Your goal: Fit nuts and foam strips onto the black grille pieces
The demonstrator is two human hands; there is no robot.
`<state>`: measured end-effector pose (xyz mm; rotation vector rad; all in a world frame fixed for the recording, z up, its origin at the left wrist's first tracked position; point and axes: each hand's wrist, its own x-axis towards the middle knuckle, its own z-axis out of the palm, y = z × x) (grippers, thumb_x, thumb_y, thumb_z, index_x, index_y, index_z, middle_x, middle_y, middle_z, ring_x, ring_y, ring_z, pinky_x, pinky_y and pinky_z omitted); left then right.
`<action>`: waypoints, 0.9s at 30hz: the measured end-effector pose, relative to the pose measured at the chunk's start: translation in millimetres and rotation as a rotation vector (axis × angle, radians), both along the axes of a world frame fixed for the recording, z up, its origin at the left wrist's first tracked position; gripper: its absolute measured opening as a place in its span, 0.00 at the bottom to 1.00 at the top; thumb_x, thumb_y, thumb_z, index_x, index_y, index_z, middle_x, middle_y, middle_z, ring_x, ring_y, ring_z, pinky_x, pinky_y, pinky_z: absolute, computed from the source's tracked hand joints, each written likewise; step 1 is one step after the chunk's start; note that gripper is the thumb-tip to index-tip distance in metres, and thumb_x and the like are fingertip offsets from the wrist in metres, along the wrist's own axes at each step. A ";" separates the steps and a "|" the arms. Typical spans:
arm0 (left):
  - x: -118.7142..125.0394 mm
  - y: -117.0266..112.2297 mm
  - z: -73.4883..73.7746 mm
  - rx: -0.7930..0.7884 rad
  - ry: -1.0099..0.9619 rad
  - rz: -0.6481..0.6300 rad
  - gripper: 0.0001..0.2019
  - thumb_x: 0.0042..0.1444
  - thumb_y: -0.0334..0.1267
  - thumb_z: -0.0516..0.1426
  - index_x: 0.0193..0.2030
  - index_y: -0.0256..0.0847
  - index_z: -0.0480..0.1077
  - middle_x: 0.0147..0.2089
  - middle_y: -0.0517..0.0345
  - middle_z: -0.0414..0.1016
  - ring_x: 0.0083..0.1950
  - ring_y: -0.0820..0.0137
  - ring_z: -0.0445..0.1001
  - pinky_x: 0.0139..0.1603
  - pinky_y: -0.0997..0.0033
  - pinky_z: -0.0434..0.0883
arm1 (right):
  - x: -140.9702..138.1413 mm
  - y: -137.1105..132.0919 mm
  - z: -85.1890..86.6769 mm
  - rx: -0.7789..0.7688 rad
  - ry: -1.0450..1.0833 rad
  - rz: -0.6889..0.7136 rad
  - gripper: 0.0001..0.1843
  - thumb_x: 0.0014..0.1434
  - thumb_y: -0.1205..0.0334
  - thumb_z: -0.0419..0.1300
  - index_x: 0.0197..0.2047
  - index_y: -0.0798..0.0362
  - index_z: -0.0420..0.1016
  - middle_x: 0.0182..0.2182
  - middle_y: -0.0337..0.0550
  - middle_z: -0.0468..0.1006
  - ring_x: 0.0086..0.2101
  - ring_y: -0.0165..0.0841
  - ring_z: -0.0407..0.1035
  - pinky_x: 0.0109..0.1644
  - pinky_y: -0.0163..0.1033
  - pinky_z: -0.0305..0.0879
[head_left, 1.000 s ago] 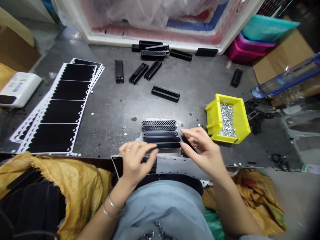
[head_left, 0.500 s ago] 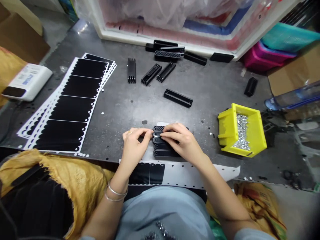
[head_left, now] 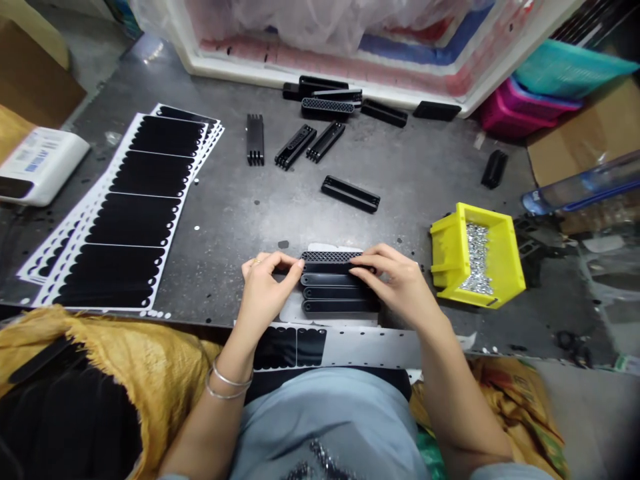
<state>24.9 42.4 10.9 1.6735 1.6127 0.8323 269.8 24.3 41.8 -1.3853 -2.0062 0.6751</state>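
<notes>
Several black round-ended bars (head_left: 330, 293) lie side by side in front of me on a white tray-like base (head_left: 293, 310). The farthest bar (head_left: 327, 256) shows a textured cross-hatched top; the nearer ones are smooth. My left hand (head_left: 267, 287) pinches the left end of a thin black adhesive strip (head_left: 325, 268) lying along the second bar from the back. At the strip's right part, my right hand (head_left: 400, 280) has thumb and fingertips closed on it. A backing sheet (head_left: 370, 347) with two black sticker blocks (head_left: 287, 347) hangs at the table edge.
Sheets of black stickers (head_left: 133, 220) lie at left beside a white device (head_left: 43, 167). A yellow bin (head_left: 503, 267) of small silver screws stands at right. Loose black bars (head_left: 350, 193) lie farther back, before a white-framed box (head_left: 240, 83). A yellow sack (head_left: 170, 360) sits at lower left.
My right hand has slid to the right along the strip, uncovering more of the bars. My left hand stays at the strip's left end. The view has shifted slightly.
</notes>
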 end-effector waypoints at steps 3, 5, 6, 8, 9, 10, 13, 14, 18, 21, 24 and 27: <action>-0.2 -1.4 -1.2 0.009 0.001 0.005 0.08 0.61 0.42 0.62 0.31 0.46 0.76 0.33 0.62 0.80 0.39 0.64 0.75 0.55 0.55 0.66 | 12.8 -2.8 -7.0 -0.008 0.093 -0.065 0.06 0.69 0.62 0.63 0.42 0.49 0.83 0.37 0.41 0.80 0.33 0.32 0.72 0.39 0.40 0.71; -0.1 -1.6 -2.0 0.012 0.007 0.008 0.08 0.61 0.42 0.62 0.31 0.46 0.76 0.33 0.61 0.80 0.39 0.64 0.75 0.55 0.56 0.66 | 14.6 -2.5 -13.7 0.036 0.130 -0.081 0.06 0.68 0.63 0.63 0.42 0.50 0.82 0.36 0.41 0.80 0.32 0.31 0.72 0.39 0.39 0.71; -0.2 -1.0 -2.3 0.011 0.010 0.006 0.08 0.61 0.43 0.62 0.31 0.46 0.76 0.33 0.61 0.80 0.40 0.64 0.75 0.55 0.56 0.66 | 14.5 -1.7 -16.7 0.054 0.139 -0.078 0.05 0.68 0.64 0.63 0.42 0.51 0.82 0.37 0.42 0.80 0.33 0.31 0.72 0.39 0.39 0.70; -0.3 1.4 -2.2 0.003 0.019 -0.001 0.08 0.61 0.43 0.62 0.31 0.46 0.76 0.34 0.61 0.80 0.40 0.64 0.75 0.54 0.57 0.67 | 14.2 1.0 -20.6 0.061 0.142 -0.047 0.06 0.69 0.65 0.62 0.42 0.51 0.81 0.37 0.42 0.80 0.34 0.31 0.72 0.39 0.38 0.70; -0.4 2.7 -1.3 -0.004 0.027 -0.009 0.08 0.61 0.44 0.61 0.32 0.46 0.76 0.34 0.60 0.80 0.40 0.63 0.76 0.54 0.57 0.67 | 14.3 2.4 -21.3 0.054 0.133 -0.020 0.06 0.69 0.65 0.62 0.41 0.51 0.81 0.37 0.42 0.80 0.35 0.31 0.73 0.40 0.38 0.70; -0.6 3.6 0.5 -0.013 0.037 -0.021 0.09 0.62 0.44 0.61 0.32 0.46 0.76 0.35 0.60 0.80 0.41 0.63 0.76 0.54 0.58 0.67 | 14.5 3.4 -21.0 0.051 0.114 0.006 0.06 0.69 0.64 0.61 0.41 0.51 0.81 0.37 0.42 0.79 0.35 0.31 0.73 0.40 0.38 0.71; -2.4 -3.4 11.2 -0.003 0.114 -0.071 0.09 0.66 0.45 0.58 0.38 0.45 0.77 0.39 0.59 0.83 0.43 0.63 0.78 0.57 0.57 0.66 | 13.8 -2.9 -13.1 0.153 -0.022 -0.020 0.06 0.69 0.63 0.61 0.44 0.51 0.80 0.39 0.44 0.77 0.36 0.33 0.72 0.41 0.40 0.72; -3.4 -11.0 15.9 0.026 0.161 -0.071 0.10 0.68 0.45 0.56 0.43 0.45 0.76 0.40 0.59 0.83 0.44 0.62 0.78 0.58 0.56 0.64 | 12.3 -9.9 -8.7 0.222 -0.069 -0.071 0.06 0.69 0.63 0.61 0.47 0.50 0.80 0.40 0.46 0.76 0.37 0.35 0.72 0.42 0.42 0.73; -6.7 -64.2 27.7 0.103 0.304 -0.110 0.13 0.72 0.47 0.53 0.53 0.45 0.73 0.42 0.58 0.84 0.46 0.61 0.78 0.59 0.56 0.61 | -3.0 -57.8 4.1 0.283 0.015 -0.118 0.12 0.70 0.68 0.60 0.54 0.49 0.77 0.39 0.45 0.76 0.38 0.35 0.73 0.43 0.41 0.74; -2.4 -102.4 20.1 0.102 0.300 -0.254 0.09 0.70 0.47 0.56 0.44 0.47 0.75 0.42 0.61 0.83 0.46 0.62 0.77 0.58 0.57 0.58 | -21.8 -91.9 -7.4 0.113 0.067 0.054 0.10 0.71 0.66 0.58 0.54 0.52 0.76 0.39 0.45 0.77 0.37 0.33 0.74 0.41 0.38 0.75; 5.5 -116.6 5.8 0.147 0.276 -0.229 0.11 0.72 0.41 0.53 0.39 0.46 0.74 0.39 0.62 0.81 0.45 0.63 0.75 0.60 0.55 0.54 | -35.5 -109.1 -31.7 0.171 -0.043 0.113 0.12 0.73 0.64 0.56 0.55 0.56 0.76 0.39 0.49 0.78 0.37 0.36 0.73 0.40 0.41 0.74; 9.3 -112.1 -2.0 0.173 0.212 -0.156 0.13 0.73 0.39 0.52 0.36 0.44 0.72 0.37 0.62 0.79 0.43 0.65 0.73 0.58 0.57 0.54 | -35.9 -114.9 -47.4 0.249 -0.013 0.194 0.10 0.71 0.68 0.57 0.51 0.53 0.78 0.38 0.47 0.78 0.37 0.35 0.71 0.40 0.42 0.72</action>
